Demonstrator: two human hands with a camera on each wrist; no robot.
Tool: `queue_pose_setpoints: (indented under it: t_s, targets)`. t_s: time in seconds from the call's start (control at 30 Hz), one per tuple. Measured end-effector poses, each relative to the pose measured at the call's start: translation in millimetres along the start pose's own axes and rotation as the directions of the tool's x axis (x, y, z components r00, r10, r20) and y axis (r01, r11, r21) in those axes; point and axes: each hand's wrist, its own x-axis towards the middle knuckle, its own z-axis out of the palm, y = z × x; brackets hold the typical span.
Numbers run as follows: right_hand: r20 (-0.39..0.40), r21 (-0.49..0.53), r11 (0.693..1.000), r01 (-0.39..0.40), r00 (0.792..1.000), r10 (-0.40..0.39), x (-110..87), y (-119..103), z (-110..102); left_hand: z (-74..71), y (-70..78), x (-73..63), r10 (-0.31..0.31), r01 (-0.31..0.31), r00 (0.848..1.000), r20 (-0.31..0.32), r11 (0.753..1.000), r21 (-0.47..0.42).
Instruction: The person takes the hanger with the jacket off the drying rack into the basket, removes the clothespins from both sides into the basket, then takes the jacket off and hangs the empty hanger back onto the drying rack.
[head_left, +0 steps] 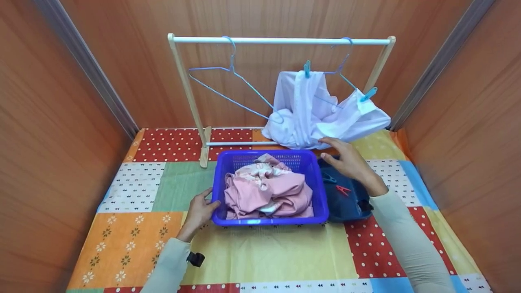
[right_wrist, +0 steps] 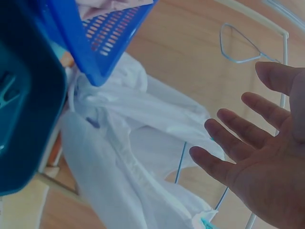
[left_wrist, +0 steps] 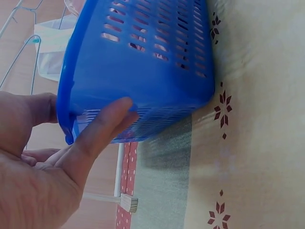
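My left hand (head_left: 201, 211) grips the left rim of a blue-purple plastic laundry basket (head_left: 270, 222), thumb over the edge and fingers against the outer wall. Crumpled pink clothes (head_left: 281, 191) with white printed parts lie inside it. My right hand (head_left: 350, 162), fingers spread and holding nothing, hovers above a dark teal tub (head_left: 348, 209) and near a white garment (head_left: 301, 118). Two turquoise clothespins, one on the left (head_left: 307, 69) and another on the right (head_left: 369, 94), fasten that garment to a blue wire hanger (head_left: 344, 61). Its lower part bunches up behind the basket.
A small drying rack (head_left: 281, 40) stands at the back, with a bare blue hanger (head_left: 252, 87) on its left side. A red clothespin (head_left: 343, 190) and a blue clothespin (head_left: 329, 178) lie in the tub. Wood-grain walls enclose the patchwork cloth (head_left: 268, 252) on three sides.
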Motion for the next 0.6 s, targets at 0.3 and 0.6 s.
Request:
queue_pose_setpoints:
  t_s: [0.3,0.6]
  targets:
    - [-0.041,0.0,0.998,-0.061,0.997,0.06,0.0,12,-17,4.5,3.4,3.1,0.007,-0.007,1.0,-0.022,1.0,0.004]
    - [-0.21,-0.019,0.994,-0.11,0.972,0.104,4.5,25,-40,3.3,0.1,3.9,-0.015,0.015,1.0,-0.009,1.0,-0.001]
